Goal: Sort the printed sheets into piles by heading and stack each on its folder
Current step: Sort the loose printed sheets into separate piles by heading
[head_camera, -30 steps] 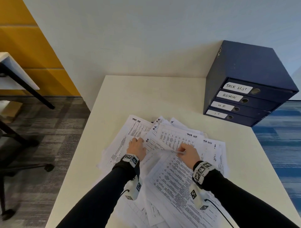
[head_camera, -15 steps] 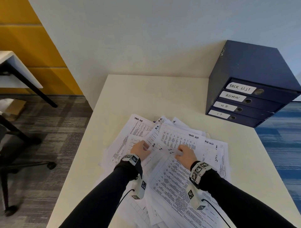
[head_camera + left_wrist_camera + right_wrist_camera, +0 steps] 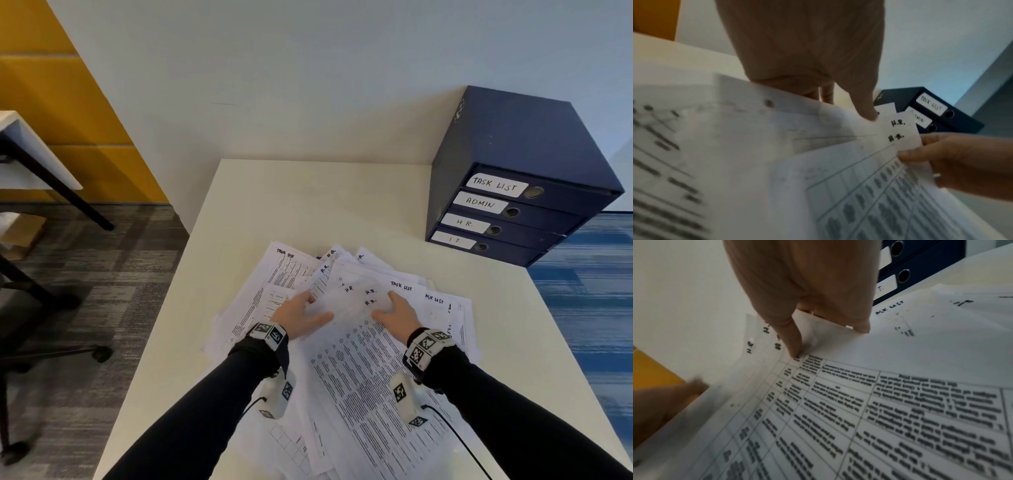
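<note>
A loose pile of printed sheets covers the near half of the cream table; visible headings read TASK LIST and H.R. Both hands hold a small fan of H.R. sheets raised slightly above the pile. My left hand grips their left edge, thumb on top and fingers behind the paper. My right hand pinches their right corner between thumb and fingers. The stack of navy folders, labelled TASK LIST, ADMIN, H.R. and IT, lies at the table's far right.
Bare tabletop lies between the pile and the wall, left of the folders. A second desk and an office chair base stand on the grey carpet to the left. Blue carpet shows past the table's right edge.
Both hands were down on the pile, picking at sheets. Now they have drawn closer to me and hold a fanned bunch of H.R. sheets lifted off it.
</note>
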Demonstrator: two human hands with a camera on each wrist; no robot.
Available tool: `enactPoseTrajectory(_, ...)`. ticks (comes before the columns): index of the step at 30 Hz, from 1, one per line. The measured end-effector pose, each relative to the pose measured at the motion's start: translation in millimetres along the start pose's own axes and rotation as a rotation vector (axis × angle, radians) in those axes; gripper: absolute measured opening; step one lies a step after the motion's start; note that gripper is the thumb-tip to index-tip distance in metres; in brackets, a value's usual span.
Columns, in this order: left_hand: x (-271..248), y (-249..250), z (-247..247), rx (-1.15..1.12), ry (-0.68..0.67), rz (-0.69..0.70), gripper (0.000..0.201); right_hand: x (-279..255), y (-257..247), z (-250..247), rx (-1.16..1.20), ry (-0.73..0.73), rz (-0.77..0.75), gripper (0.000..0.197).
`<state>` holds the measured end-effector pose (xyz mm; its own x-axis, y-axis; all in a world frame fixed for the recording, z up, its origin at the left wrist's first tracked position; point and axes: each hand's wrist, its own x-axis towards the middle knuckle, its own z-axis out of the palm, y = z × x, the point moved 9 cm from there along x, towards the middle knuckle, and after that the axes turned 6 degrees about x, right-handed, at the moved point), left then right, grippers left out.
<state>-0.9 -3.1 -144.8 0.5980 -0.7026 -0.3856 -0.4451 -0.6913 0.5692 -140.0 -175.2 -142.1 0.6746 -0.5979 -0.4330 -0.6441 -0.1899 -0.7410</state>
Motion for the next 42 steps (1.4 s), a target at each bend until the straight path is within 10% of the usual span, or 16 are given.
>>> enactPoseTrajectory(4,-0.4,-20.8,14.7,0.159,-0.163,-0.033,0.075,-3.0,2.8,3.4,0.092,-0.037,0.018,0.055)
enactPoseTrajectory(11,-6.0,-28.2,17.4,0.156,-0.173,-0.028,0.062,-1.9,13.4,34.4,-0.044,-0.256,0.143,0.047)
enactPoseTrajectory(15,1.6,-27.4,-9.9,0.077,0.086,-0.065,0.021,7.4,15.4,13.8,-0.017,-0.191,0.11,0.036)
enactPoseTrajectory(29,-1.1,14.6,-26.5,0.317,0.411,0.035,0.018,3.1,38.8,-6.3,-0.024,-0.083,0.113,0.033)
enactPoseTrajectory(34,-8.8,40.5,-2.2,0.655,0.336,0.288,0.02,4.4,41.9,-6.2,-0.024,-0.076,0.115,0.035)
enactPoseTrajectory(42,-3.4,21.9,-12.4,0.355,0.322,0.062,0.013,8.2,46.8,-2.9,-0.022,-0.074,0.126,0.033)
